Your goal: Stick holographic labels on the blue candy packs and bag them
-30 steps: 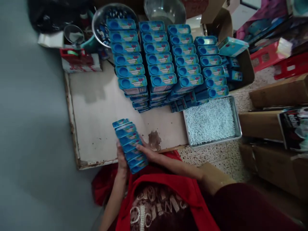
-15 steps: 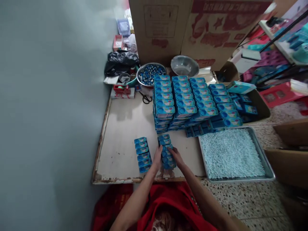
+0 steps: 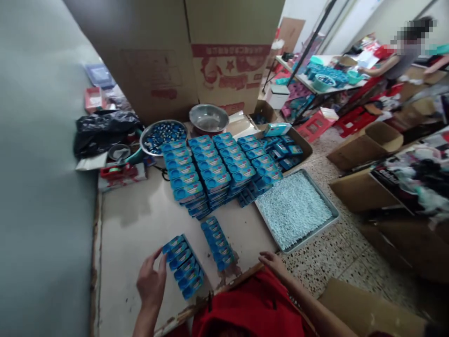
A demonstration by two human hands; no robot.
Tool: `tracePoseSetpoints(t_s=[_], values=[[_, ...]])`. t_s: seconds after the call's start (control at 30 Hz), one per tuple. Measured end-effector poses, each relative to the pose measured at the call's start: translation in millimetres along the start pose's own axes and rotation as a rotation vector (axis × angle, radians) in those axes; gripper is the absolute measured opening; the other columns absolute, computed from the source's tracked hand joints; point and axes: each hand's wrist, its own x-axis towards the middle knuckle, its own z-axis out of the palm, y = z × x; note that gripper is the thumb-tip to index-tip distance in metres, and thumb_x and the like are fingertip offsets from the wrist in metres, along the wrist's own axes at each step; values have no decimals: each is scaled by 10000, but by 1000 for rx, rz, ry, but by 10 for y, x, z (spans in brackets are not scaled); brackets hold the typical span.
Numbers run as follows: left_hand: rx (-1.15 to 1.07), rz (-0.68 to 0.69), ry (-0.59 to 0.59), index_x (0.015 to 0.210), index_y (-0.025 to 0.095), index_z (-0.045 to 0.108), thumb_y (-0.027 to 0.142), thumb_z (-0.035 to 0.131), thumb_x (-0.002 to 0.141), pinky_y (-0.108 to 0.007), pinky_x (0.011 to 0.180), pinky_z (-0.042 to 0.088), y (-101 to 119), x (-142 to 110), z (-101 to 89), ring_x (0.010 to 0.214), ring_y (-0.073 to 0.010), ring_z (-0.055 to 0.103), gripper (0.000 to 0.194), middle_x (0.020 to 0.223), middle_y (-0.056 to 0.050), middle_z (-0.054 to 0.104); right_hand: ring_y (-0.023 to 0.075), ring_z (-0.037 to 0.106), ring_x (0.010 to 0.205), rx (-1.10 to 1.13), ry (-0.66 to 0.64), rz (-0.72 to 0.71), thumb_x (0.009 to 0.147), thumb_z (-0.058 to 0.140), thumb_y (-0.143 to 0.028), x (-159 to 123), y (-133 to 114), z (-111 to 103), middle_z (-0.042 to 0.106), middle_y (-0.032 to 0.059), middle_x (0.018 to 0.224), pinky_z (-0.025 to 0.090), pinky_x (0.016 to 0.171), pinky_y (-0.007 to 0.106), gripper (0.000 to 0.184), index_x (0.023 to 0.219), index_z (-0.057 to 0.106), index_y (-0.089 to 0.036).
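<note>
Two short rows of small blue packs lie on the worn white table. My left hand (image 3: 152,278) is open beside the left row of blue packs (image 3: 183,267); its fingertips are close to the far left corner, and I cannot tell if they touch. The right row of blue packs (image 3: 217,243) stands free of both hands. Over the front edge, right of that row, my right hand (image 3: 274,263) is held with fingers stretched out and nothing in it. Beyond the rows rise tall stacks of the same blue packs (image 3: 213,168).
Right of the stacks lies a metal tray (image 3: 335,216) of small pale pieces. A bowl of blue-wrapped pieces (image 3: 164,135), an empty metal bowl (image 3: 209,118) and a black plastic bag (image 3: 101,133) sit at the back. Large cartons (image 3: 224,79) stand behind; a person (image 3: 403,61) works at a far table.
Both hands have come off the right row: the left went to the left row, the right drew back to the front edge. The view has swung right, showing another person.
</note>
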Motion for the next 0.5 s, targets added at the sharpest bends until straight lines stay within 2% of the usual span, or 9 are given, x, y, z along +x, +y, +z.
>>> tracePoseSetpoints(t_s=[0.07,0.13,0.2,0.27,0.33,0.43,0.5], values=[[71,200,-33,1036,289,828,540,557,954,-572,894,636,0,-96,-51,915,-366,784,378,1024,-121,834,480,789,924,18,61,-6,439,823,-716,-9,91,-196,826,118,816,582,976,646,499,713,815,-299],[61,426,-138,997,340,852,423,559,964,-535,901,658,137,-236,13,904,-341,799,306,970,-89,844,481,789,996,50,128,-32,500,795,-720,57,112,-364,842,127,898,581,1010,642,502,780,826,-305],[-15,610,-303,1035,376,866,290,562,955,-474,930,678,418,-413,240,963,-304,819,326,1011,-70,854,457,791,1009,70,205,-75,593,761,-719,201,46,-523,843,131,949,597,998,625,515,878,835,-297],[-110,681,-420,1089,376,864,213,558,952,-449,965,683,811,-614,637,1032,-287,822,372,1072,-76,854,419,794,953,48,262,-128,664,743,-704,409,-111,-701,836,132,970,621,949,600,516,946,832,-282],[-198,564,-408,1119,343,843,226,560,975,-484,1008,672,1248,-806,1151,1109,-302,805,338,1157,-101,837,374,790,912,-3,276,-204,713,739,-670,667,-333,-926,823,134,1013,635,906,559,503,997,829,-264],[-258,145,-251,1218,267,756,332,504,1020,-555,1012,658,1833,-946,1952,1201,-343,760,327,1286,-165,768,314,774,921,-76,251,-386,799,724,-585,1109,-716,-1345,796,127,1071,631,894,498,438,1066,826,-253],[-217,-69,-195,1301,208,691,355,434,1052,-588,972,655,2121,-881,2378,1192,-362,742,387,1306,-200,720,291,757,943,-102,249,-498,862,713,-535,1424,-990,-1633,787,121,1086,620,922,482,373,1081,826,-255]])
